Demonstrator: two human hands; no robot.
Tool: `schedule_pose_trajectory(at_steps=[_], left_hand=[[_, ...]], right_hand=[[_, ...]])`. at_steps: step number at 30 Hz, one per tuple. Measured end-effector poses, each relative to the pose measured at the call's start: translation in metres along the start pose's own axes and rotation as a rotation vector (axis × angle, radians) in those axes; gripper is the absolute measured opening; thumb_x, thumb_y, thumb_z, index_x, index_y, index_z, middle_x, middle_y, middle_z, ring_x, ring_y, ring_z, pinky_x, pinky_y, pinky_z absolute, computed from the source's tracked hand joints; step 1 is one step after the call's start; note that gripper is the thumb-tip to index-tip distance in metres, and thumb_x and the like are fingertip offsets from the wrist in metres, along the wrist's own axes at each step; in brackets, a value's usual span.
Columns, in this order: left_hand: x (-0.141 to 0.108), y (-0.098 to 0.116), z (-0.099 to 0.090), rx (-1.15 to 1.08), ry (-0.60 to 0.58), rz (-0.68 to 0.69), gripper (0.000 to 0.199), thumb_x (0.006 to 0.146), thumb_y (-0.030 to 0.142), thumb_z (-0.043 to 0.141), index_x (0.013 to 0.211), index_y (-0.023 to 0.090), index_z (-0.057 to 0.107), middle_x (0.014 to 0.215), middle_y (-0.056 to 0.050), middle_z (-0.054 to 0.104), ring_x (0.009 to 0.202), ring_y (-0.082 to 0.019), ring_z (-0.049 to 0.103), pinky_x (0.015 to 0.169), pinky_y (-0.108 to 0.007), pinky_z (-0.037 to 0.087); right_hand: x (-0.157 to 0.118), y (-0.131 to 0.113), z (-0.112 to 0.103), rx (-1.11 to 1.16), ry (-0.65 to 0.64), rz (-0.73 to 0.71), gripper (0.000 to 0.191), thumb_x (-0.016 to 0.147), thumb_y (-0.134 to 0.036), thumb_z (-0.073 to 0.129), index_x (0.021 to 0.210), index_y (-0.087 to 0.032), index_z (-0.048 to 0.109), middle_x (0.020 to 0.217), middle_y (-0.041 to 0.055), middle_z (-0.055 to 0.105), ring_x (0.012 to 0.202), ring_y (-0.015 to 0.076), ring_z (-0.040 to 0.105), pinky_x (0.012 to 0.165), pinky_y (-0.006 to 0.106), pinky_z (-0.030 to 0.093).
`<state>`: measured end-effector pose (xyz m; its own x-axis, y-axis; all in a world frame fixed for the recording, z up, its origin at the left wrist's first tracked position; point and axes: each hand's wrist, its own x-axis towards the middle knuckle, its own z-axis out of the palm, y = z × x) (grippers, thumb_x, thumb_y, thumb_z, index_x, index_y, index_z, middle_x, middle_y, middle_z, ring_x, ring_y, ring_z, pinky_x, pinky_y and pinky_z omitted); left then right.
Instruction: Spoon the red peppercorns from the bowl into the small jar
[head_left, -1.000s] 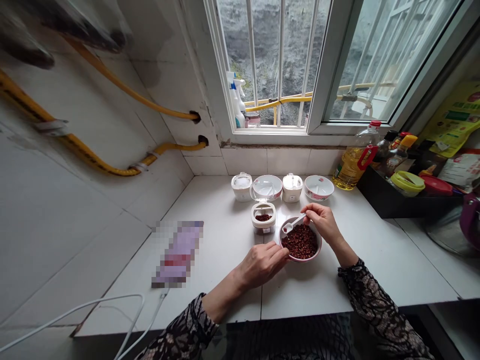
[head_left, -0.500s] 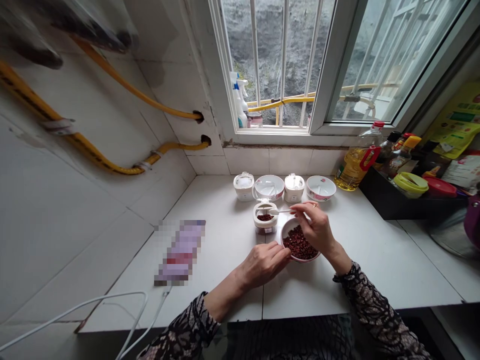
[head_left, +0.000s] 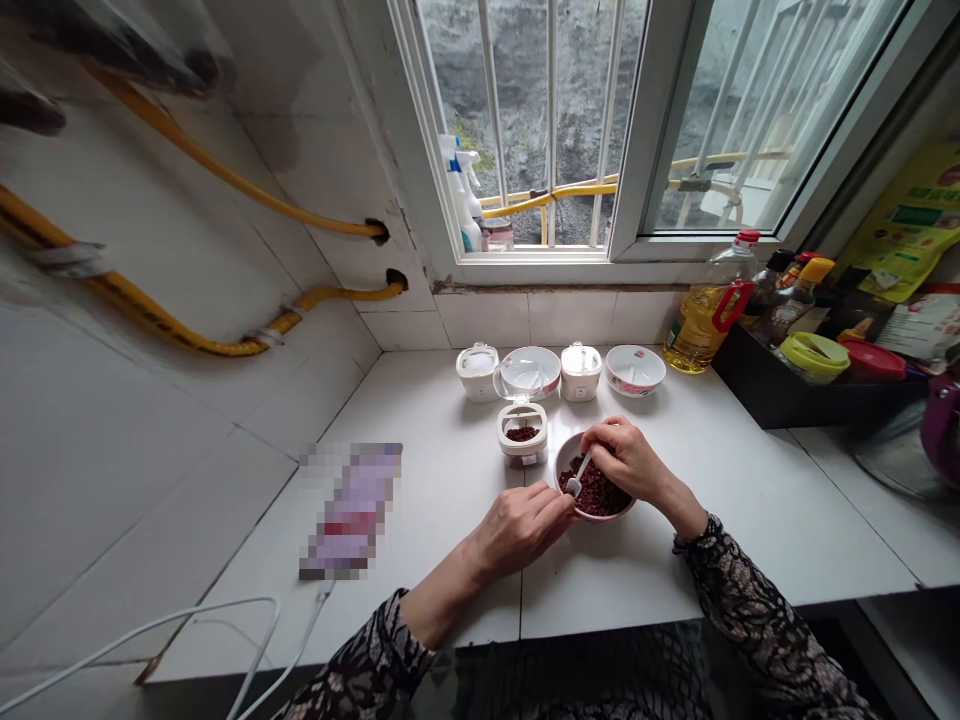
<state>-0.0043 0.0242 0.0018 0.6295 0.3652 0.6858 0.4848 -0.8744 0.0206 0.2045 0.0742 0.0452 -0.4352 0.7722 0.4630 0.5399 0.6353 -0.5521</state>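
A white bowl with a pink rim (head_left: pixel 557 472) stands on the white tiled counter (head_left: pixel 427 500), filled with dark red peppercorns (head_left: pixel 598 497). My right hand (head_left: pixel 622 460) is over the bowl, pinching a small white spoon (head_left: pixel 577 476) whose tip dips into the peppercorns. My left hand (head_left: pixel 517 530) holds the near left rim of the bowl. Just left of the bowl stands a small white spice jar (head_left: pixel 523 447) with its clear lid tipped open and a shallow layer of similar peppercorns inside.
Behind the bowl are several white lidded jars and bowls. To the right stand a cooking oil bottle and a black tray of bottles and lidded tubs. A pixelated packet and white cable lie left, below yellow hoses on the tiled wall. A barred window is above.
My right hand has moved from above the spice jar back over the bowl. The spoon has gone from the jar's mouth down into the peppercorns. My left hand remains at the bowl.
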Motion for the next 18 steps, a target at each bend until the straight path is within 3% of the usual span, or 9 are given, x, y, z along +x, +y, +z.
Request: schedule_pose_trajectory(at_steps=[4, 9, 18], left_hand=[[-0.0003, -0.0004, 0.0002, -0.015, 0.002, 0.006, 0.017, 0.102, 0.021, 0.043, 0.096, 0.015, 0.057, 0.07, -0.002, 0.063, 0.061, -0.013, 0.058, 0.053, -0.024, 0.047], [0.0007, -0.0002, -0.0001, -0.019, 0.017, 0.006, 0.016, 0.102, 0.021, 0.042, 0.097, 0.015, 0.056, 0.07, -0.002, 0.064, 0.06, -0.013, 0.058, 0.052, -0.024, 0.047], [0.0023, 0.0006, -0.0007, -0.029, 0.032, 0.011, 0.015, 0.103, 0.021, 0.043, 0.097, 0.015, 0.055, 0.071, -0.002, 0.065, 0.06, -0.013, 0.059, 0.052, -0.024, 0.046]], right_hand=[[0.0019, 0.0012, -0.0065, 0.131, 0.082, 0.133, 0.022, 0.076, -0.014, 0.046, 0.068, -0.021, 0.065, 0.061, -0.0005, 0.066, 0.064, 0.0162, 0.059, 0.069, 0.029, 0.048], [0.0034, 0.0031, -0.0091, 0.357, 0.09, 0.34, 0.017, 0.072, -0.022, 0.046, 0.068, -0.02, 0.063, 0.049, -0.0046, 0.052, 0.047, 0.0121, 0.047, 0.05, 0.024, 0.038], [0.0048, 0.0059, -0.0069, 0.436, 0.114, 0.434, 0.017, 0.068, -0.027, 0.048, 0.066, -0.019, 0.063, 0.048, -0.0042, 0.051, 0.046, 0.0116, 0.046, 0.049, 0.025, 0.036]])
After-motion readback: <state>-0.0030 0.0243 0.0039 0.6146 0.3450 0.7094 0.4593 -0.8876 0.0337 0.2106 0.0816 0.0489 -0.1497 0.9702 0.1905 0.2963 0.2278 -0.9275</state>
